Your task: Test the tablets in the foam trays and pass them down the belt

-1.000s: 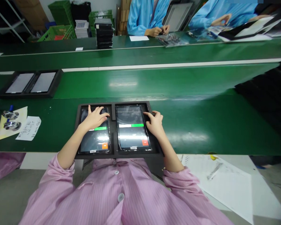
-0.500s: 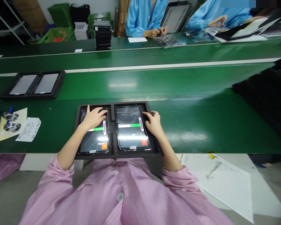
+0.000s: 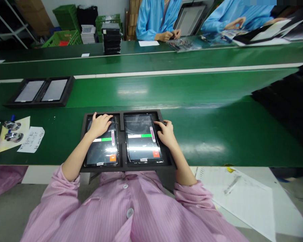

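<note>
Two tablets lie face up side by side in a black foam tray (image 3: 121, 137) at the table's front edge. Both screens are lit, with a white and green bar, a purple slider and an orange or red box. Over the upper part of the left tablet (image 3: 102, 153) rests my left hand (image 3: 99, 126), fingers apart, hiding some of the screen. My right hand (image 3: 166, 134) is at the right side of the right tablet (image 3: 141, 144). One finger reaches that tablet's edge, and the others are loosely bent over the tray's side. Neither hand grips anything.
Another black tray (image 3: 39, 92) with two pale-screened tablets sits on the green belt (image 3: 166, 87). Left are a handwritten note (image 3: 31, 139) and metal parts (image 3: 13, 136) on yellow paper. Paper sheets (image 3: 239, 198) lie lower right. Two people in blue work across the belt.
My left hand has shifted slightly left on the left tablet, its fingers drawn in a little. The far tray has moved right along the belt. My right hand has hardly moved.
</note>
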